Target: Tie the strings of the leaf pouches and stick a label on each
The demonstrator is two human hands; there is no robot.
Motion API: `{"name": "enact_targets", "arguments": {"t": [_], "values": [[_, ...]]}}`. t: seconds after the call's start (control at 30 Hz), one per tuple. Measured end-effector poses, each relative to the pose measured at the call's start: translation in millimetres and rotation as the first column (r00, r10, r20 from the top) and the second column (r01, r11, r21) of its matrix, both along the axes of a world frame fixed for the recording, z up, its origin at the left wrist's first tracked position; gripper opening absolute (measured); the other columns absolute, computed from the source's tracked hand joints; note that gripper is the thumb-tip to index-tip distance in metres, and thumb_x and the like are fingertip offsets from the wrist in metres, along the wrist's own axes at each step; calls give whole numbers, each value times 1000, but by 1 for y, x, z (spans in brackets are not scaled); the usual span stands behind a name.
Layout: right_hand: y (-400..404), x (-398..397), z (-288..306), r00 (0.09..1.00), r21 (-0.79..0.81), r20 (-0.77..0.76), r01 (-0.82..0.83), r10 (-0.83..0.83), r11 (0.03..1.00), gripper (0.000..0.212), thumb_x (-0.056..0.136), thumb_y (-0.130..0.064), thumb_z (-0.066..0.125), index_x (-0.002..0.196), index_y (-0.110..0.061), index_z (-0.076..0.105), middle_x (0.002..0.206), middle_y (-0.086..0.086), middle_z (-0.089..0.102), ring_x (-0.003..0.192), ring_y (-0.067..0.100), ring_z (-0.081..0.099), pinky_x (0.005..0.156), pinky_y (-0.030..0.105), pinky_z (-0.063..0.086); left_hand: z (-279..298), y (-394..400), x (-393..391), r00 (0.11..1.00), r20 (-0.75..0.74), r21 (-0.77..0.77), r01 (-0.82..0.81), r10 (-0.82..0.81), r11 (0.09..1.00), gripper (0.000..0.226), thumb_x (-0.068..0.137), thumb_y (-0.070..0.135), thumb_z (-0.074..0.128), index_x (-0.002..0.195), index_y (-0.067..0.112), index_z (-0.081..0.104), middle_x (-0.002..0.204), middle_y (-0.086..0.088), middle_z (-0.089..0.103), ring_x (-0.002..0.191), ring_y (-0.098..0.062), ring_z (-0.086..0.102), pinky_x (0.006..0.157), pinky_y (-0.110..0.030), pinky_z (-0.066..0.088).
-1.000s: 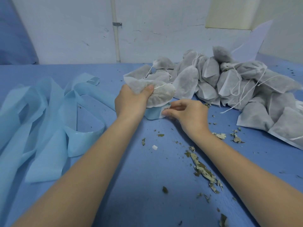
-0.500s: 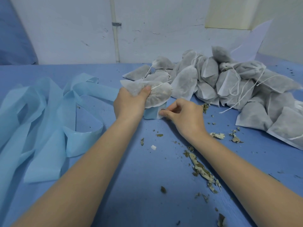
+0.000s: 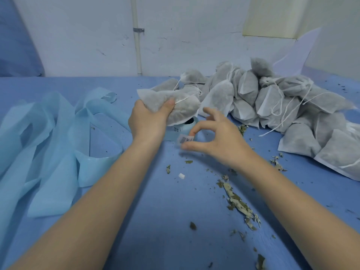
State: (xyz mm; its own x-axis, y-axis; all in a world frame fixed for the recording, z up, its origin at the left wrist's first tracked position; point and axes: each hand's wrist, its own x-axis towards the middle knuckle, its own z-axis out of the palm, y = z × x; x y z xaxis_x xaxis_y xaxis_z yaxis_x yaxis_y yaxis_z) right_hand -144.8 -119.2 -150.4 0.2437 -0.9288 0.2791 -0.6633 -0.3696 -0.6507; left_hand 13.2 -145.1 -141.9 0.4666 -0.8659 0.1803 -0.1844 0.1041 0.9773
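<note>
The pouches are that thin, fuzzy non-woven white fabric, kinda see-through so the dark leaf filling shows as grey. Each is a soft, lumpy pillow shape with a thin white drawstring. There's a big pile of pouches heaped on the right back part of the desk, which is covered in a matte blue cloth, with loose strings trailing out of the heap.

Scattered over the blue surface are dry, crumbly leaf bits, mostly in a streak under the right forearm, plus one tiny white scrap. Off to the left lies a tangled loop of shiny light-blue backing strip, smooth and ribbon-like, curling all the way over to a label roll that sits just under the held pouch, partly hidden by both hands. A white pipe runs up the scuffed wall behind.

Left hand grips one pouch from below, fingers wrapped around it and thumb pressed on top near the string, holding it raised above the roll. Right hand pinches a small white label with dark print between thumb and index finger, just beside the roll; the other fingers are fanned out loosely.
</note>
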Motion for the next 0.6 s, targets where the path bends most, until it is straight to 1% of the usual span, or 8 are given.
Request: {"name": "enact_targets", "arguments": {"t": [0.1, 0.17, 0.23, 0.3, 0.37, 0.43, 0.47, 0.6], "values": [[4, -4, 12, 999, -175, 36, 11, -5, 984, 17, 71, -34, 82, 74, -30, 66, 147, -7, 35, 128, 10, 35, 95, 10, 22, 2, 6, -3, 999, 40, -70, 35, -32, 997, 42, 73, 40, 77, 103, 18, 59, 102, 6, 65, 99, -15, 61, 87, -30, 49], [4, -7, 18, 1000, -274, 26, 14, -7, 962, 15, 72, -32, 82, 75, -27, 67, 144, -6, 39, 122, 11, 36, 93, 0, 18, 3, 9, -5, 988, 101, -105, 126, -116, 986, 39, 70, 35, 80, 101, 20, 62, 97, 8, 67, 95, -13, 63, 85, -30, 50], [3, -10, 20, 1000, -337, -9, 19, -24, 941, 15, 73, -31, 81, 78, -21, 70, 141, -4, 42, 119, 12, 36, 92, -2, 16, 3, 11, -7, 965, 167, -117, 223, -202, 968, 39, 68, 33, 82, 100, 20, 64, 95, 8, 69, 93, -12, 64, 85, -33, 52], [2, -13, 21, 999, -362, -28, 26, -39, 932, 15, 75, -30, 79, 80, -18, 70, 139, -5, 45, 117, 12, 35, 93, 0, 18, 4, 13, -9, 938, 211, -126, 306, -276, 944, 43, 63, 37, 84, 99, 23, 66, 95, 9, 70, 93, -11, 65, 85, -33, 53], [0, -16, 21, 998, -369, -32, 34, -50, 929, 15, 77, -30, 77, 81, -17, 70, 136, -7, 48, 115, 10, 35, 94, 7, 23, 5, 16, -11, 916, 243, -132, 356, -318, 925, 40, 59, 43, 80, 95, 32, 65, 93, 13, 71, 92, -7, 65, 81, -28, 53], [-1, -19, 21, 998, -369, -37, 38, -56, 929, 15, 77, -31, 77, 80, -19, 67, 128, -9, 52, 113, 8, 35, 95, 16, 26, 5, 18, -11, 899, 271, -140, 389, -343, 910, 36, 61, 41, 80, 93, 37, 63, 93, 15, 70, 91, -4, 65, 79, -24, 51], [-1, -19, 21, 998, -368, -37, 37, -55, 929, 16, 78, -31, 76, 80, -18, 66, 121, -10, 55, 110, 6, 37, 92, 16, 28, 6, 18, -11, 891, 284, -141, 404, -354, 904, 34, 65, 38, 81, 93, 37, 63, 93, 16, 70, 91, -4, 64, 78, -23, 50], [0, -20, 26, 999, -338, 37, 37, -27, 940, 16, 78, -25, 77, 79, -15, 64, 87, -8, 61, 95, 3, 52, 76, 4, 31, 9, 19, -8, 852, 325, -127, 468, -409, 875, 33, 76, 32, 77, 105, 27, 64, 100, 12, 69, 98, -8, 63, 87, -31, 51]]}}
